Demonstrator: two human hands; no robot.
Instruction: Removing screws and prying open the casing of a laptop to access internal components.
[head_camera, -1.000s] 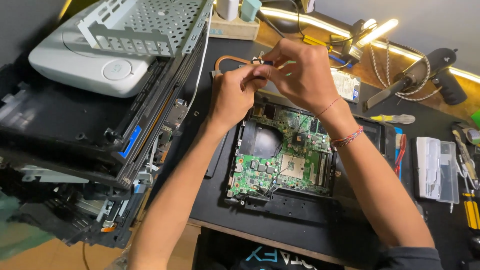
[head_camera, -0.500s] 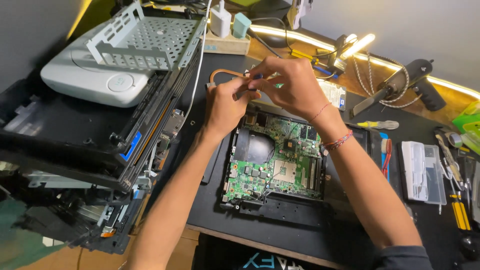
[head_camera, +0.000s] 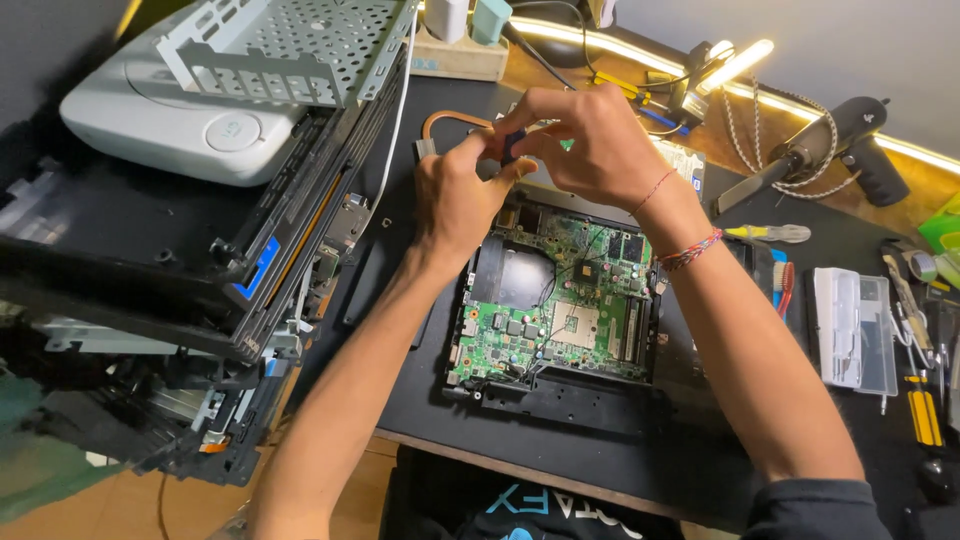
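Copper pipe (head_camera: 450, 121) curls out just beyond the two hands, which meet above the top edge of the green circuit board (head_camera: 555, 300). The left hand (head_camera: 458, 195) has its fingers bunched, pinching a small dark part (head_camera: 512, 146) against the right hand (head_camera: 585, 140), whose fingertips are curled and pressed onto the same piece. What the part is, I cannot tell. A white perforated metal cage (head_camera: 290, 45) sits well off to the left, a clear plastic case (head_camera: 855, 330) to the right.

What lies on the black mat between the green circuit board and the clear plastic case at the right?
In the head view, the right forearm crosses between circuit board and clear case; a red-handled tool lies there too.
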